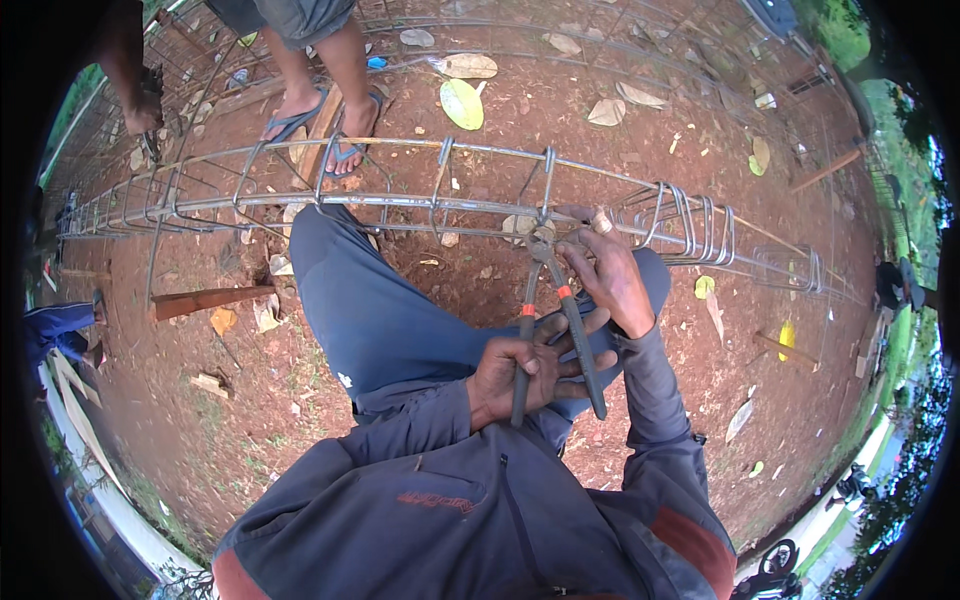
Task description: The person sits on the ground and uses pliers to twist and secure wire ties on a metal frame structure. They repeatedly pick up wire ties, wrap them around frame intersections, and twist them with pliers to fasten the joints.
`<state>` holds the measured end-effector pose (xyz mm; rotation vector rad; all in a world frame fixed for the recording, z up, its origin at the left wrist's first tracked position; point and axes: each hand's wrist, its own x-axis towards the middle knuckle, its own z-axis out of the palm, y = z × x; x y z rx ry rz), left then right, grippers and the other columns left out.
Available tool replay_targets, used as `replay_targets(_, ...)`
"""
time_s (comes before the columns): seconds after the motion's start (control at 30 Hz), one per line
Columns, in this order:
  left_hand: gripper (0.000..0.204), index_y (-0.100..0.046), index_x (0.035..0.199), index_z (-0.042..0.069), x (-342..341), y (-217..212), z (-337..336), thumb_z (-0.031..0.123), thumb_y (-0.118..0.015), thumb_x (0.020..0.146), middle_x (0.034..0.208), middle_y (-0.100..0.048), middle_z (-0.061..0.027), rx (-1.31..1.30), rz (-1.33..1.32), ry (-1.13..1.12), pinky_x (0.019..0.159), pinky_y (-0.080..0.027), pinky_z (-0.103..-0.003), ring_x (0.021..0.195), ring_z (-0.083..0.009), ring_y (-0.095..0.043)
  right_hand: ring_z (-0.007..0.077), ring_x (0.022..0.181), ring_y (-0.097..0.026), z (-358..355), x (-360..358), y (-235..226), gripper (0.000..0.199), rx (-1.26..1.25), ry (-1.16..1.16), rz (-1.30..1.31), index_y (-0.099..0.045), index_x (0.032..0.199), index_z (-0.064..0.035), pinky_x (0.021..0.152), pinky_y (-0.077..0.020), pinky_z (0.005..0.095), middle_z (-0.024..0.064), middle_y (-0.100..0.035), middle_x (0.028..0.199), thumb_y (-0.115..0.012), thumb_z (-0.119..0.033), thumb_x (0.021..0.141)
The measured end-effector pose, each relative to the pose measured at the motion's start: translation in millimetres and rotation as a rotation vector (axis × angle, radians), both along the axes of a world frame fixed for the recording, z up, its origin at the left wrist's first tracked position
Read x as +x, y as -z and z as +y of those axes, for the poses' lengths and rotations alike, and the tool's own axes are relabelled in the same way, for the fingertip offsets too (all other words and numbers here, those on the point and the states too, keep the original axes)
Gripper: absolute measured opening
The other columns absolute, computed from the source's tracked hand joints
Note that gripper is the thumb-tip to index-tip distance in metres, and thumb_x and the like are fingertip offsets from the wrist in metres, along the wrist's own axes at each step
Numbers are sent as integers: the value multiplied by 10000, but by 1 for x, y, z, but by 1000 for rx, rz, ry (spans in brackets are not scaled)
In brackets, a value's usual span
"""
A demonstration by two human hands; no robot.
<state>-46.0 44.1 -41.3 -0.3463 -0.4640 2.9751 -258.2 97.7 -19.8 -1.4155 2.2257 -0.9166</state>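
Note:
My left hand (520,372) is wrapped around the dark handles of a pair of end-cutting pincers (566,304) with orange bands. The handles stand somewhat apart. The pincers' jaws reach up to a steel stirrup (547,180) where it meets the lower bars of a long rebar cage (390,202). Beside the jaws, my right hand (612,280) has its fingers curled in at the bars, one finger bearing a pale wrap. What those fingers pinch is too small to make out. The cage lies across in front of my knees.
Several loose stirrups (690,225) are bunched on the cage to the right. Another person's sandalled feet (352,135) stand just beyond the cage at the left. A wooden stake (212,302) and fallen leaves lie on the reddish soil. More rebar mesh (560,30) stretches along the far side.

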Motion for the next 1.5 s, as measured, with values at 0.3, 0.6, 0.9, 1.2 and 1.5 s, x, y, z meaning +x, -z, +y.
replay_targets(0.3,634,-682,1250,129,-17,7,8,-34,-508,663,1599,-448,-57,123,138,-35,1052,-485,-707,1388,-494,-485,379,1165,-632,-3,-1,-7,139,87,4,-41,-701,999,11,982,-491,448,131,-644,1376,-677,-113,941)
replay_targets(0.6,505,-665,1103,81,-24,17,7,-84,-490,659,1537,-525,-47,288,249,-60,1080,-473,-688,1347,-517,-522,410,948,-638,-5,1,-4,155,7,31,-40,-712,1003,-15,844,-493,471,182,-684,970,-641,-149,972)
replay_targets(0.9,413,-643,1051,78,-25,36,11,-72,-490,698,1514,-555,-82,309,343,-50,1081,-467,-686,1317,-537,-544,441,950,-610,-4,4,-8,200,50,60,22,-698,1057,-14,854,-471,494,217,-678,949,-639,-189,980)
replay_targets(1.2,338,-629,965,75,-31,38,11,-34,-518,665,1392,-607,-89,280,289,-51,1037,-497,-656,1205,-517,-606,450,959,-629,-5,4,-9,180,47,38,18,-699,1063,-11,844,-483,500,220,-694,995,-631,-156,980)
replay_targets(1.5,222,-548,899,113,-35,-9,6,-3,-544,710,860,-550,-14,211,152,-118,789,-545,-432,776,-204,-607,422,871,-652,-6,6,-16,169,17,44,42,-715,1021,-13,779,-494,481,205,-698,906,-656,-163,967)
